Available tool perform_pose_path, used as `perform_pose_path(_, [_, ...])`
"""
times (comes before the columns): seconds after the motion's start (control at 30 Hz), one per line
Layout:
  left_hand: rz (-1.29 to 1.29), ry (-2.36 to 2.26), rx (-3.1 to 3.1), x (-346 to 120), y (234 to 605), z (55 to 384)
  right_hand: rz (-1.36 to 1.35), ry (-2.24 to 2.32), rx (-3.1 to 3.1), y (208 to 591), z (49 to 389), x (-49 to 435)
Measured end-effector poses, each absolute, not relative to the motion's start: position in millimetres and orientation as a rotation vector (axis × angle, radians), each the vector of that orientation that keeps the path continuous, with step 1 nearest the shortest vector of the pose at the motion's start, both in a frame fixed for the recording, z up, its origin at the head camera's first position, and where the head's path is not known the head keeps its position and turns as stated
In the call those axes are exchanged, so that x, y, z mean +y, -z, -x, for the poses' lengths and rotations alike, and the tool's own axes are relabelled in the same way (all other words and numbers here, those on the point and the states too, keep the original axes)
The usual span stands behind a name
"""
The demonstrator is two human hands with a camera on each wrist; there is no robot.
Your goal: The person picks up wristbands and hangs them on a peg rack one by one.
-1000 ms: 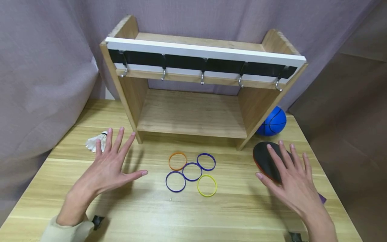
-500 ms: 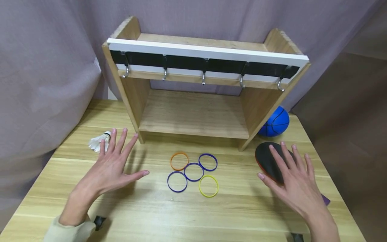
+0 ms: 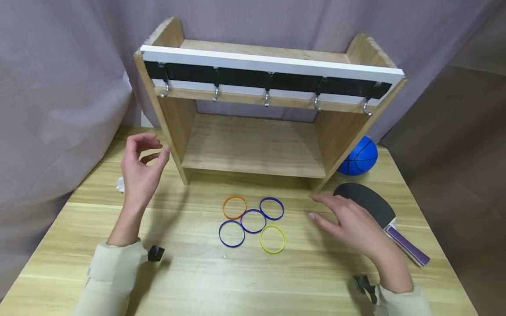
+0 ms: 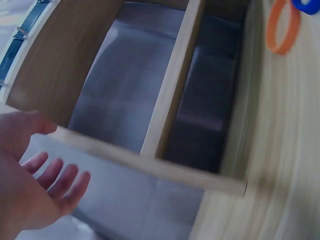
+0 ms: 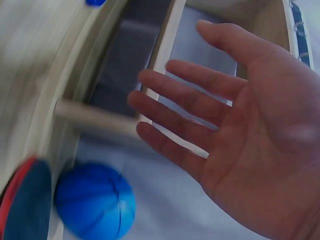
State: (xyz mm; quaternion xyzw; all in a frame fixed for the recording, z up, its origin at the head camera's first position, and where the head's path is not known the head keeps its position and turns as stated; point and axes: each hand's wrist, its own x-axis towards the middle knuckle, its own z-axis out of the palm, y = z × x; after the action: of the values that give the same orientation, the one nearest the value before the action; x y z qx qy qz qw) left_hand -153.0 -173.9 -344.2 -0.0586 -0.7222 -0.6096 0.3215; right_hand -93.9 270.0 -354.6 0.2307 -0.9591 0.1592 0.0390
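Note:
My left hand (image 3: 143, 169) is raised beside the left side panel of a wooden rack (image 3: 254, 147), fingers loosely bent and nothing held. In the left wrist view its thumb appears close to the panel's edge; contact cannot be told. My right hand (image 3: 349, 221) hovers over the table left of a table tennis bat (image 3: 367, 206), fingers extended and holding nothing. Between the hands lie an orange ring (image 3: 235, 197), a yellow ring (image 3: 272, 226) and several dark blue rings (image 3: 253, 210), grouped in two rows that touch or nearly touch.
A white strip with a black band on the rack's front carries several metal hooks (image 3: 266, 98). A blue ball (image 3: 359, 157) sits by the rack's right side. A shuttlecock (image 3: 120, 184) is mostly hidden by my left hand. Curtains (image 3: 59, 87) surround the table (image 3: 197, 281).
Both hands were spread flat above the table. The left has moved up toward the rack and its fingers have bent; the right has swung leftward, uncovering the bat's handle. The rings have not moved.

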Motion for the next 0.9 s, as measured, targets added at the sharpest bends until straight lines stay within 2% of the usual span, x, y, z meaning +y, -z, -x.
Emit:
perform_pose_path(0.3, [0.061,1.624,-1.778,-156,335,160,-0.802,-0.532,-2.993,358,128,223])
perform_pose_path(0.9, [0.055,1.607,-1.759,-148,336,164,-0.252,-0.588,-3.220,405,155,194])
